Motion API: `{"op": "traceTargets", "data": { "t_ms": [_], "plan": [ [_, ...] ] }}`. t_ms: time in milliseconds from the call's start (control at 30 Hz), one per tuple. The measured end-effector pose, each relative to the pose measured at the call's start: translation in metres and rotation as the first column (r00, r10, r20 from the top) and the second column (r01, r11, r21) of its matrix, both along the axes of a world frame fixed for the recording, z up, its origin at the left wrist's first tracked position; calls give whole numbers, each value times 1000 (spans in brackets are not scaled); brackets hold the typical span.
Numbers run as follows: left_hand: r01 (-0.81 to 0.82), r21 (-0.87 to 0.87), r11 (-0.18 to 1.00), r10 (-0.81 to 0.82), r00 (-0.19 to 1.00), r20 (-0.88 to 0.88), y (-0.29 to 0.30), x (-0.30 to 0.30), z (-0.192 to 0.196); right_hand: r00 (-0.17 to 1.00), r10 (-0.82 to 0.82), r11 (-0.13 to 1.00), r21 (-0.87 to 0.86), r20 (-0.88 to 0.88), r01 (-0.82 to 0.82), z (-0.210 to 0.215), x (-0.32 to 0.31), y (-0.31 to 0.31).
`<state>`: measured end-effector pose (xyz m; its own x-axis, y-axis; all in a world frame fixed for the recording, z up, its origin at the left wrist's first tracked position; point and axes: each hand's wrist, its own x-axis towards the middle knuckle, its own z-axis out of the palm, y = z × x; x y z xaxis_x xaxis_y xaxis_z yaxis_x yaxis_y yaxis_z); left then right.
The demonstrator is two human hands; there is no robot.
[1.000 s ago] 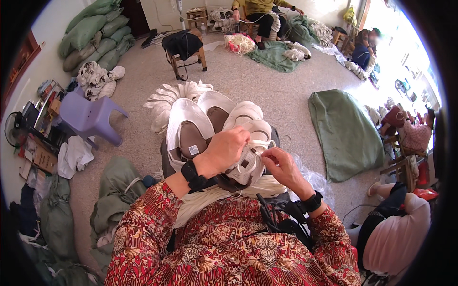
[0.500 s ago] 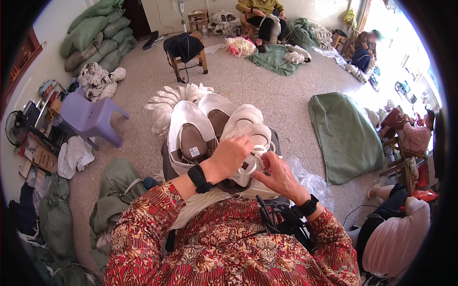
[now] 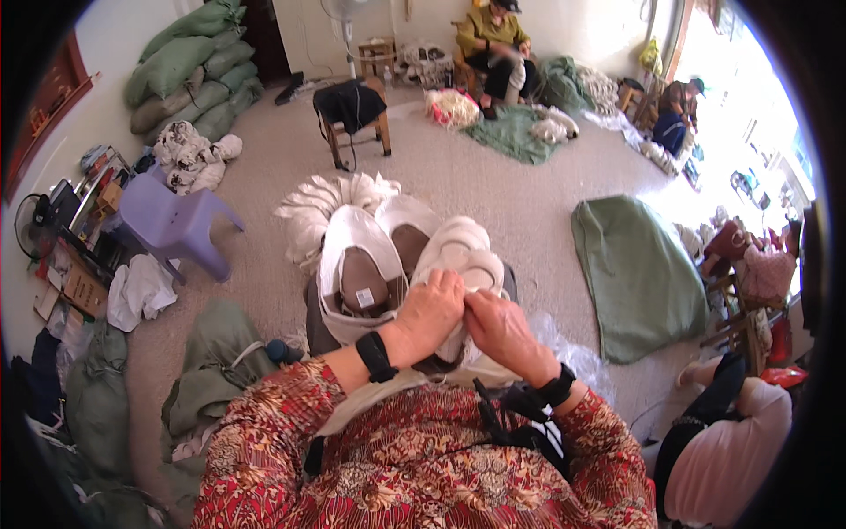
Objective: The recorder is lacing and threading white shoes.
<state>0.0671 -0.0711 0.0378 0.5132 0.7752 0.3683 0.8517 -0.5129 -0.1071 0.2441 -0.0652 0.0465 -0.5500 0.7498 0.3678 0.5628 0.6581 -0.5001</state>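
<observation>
My left hand [image 3: 426,313] and my right hand [image 3: 504,331] meet over a pale white sneaker [image 3: 481,267], fingers pinched together at its front. The white shoelace they work on is mostly hidden by the fingers. Just beyond lies a second pale sneaker [image 3: 462,233]. Left of my hands stands an open white shoe [image 3: 331,256] with a brown lining and a small white label inside. Another open white shoe [image 3: 401,212] sits behind it. A fan of white shoe pieces [image 3: 304,220] spreads at the far left of the pile.
A purple plastic chair [image 3: 163,207] and stacked green sacks [image 3: 181,70] are at left. A wooden stool [image 3: 382,132] holds dark cloth. Green cloth [image 3: 639,282] covers the floor at right. Other people sit at the back and right; one in pink [image 3: 727,450] is close by.
My right hand has moved left and closed beside my left hand. The lace loops that showed between them are now covered. The view has tilted slightly upward.
</observation>
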Motion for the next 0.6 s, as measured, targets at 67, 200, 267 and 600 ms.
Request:
{"op": "traceTargets", "data": {
  "t_ms": [67, 200, 267, 600],
  "plan": [
    [19, 64, 998, -21, 999, 35, 9, 0, -9, 999, -27, 998, 60, 16, 26, 0, -5, 5],
    [90, 0, 996, -89, 983, 163, 4, -13, -3, 990, -85, 994, 76, 114, 77, 1, -13, 4],
    [96, -36, 995, -87, 976, 202, 1, -15, 1, 987, -85, 990, 128, 140, 67, -1, -15, 6],
    [158, -257, 953, 30, 799, 601, 17, -29, 9, 935, -134, 978, 195, 327, 72, -1, -25, 23]
  ]
}}
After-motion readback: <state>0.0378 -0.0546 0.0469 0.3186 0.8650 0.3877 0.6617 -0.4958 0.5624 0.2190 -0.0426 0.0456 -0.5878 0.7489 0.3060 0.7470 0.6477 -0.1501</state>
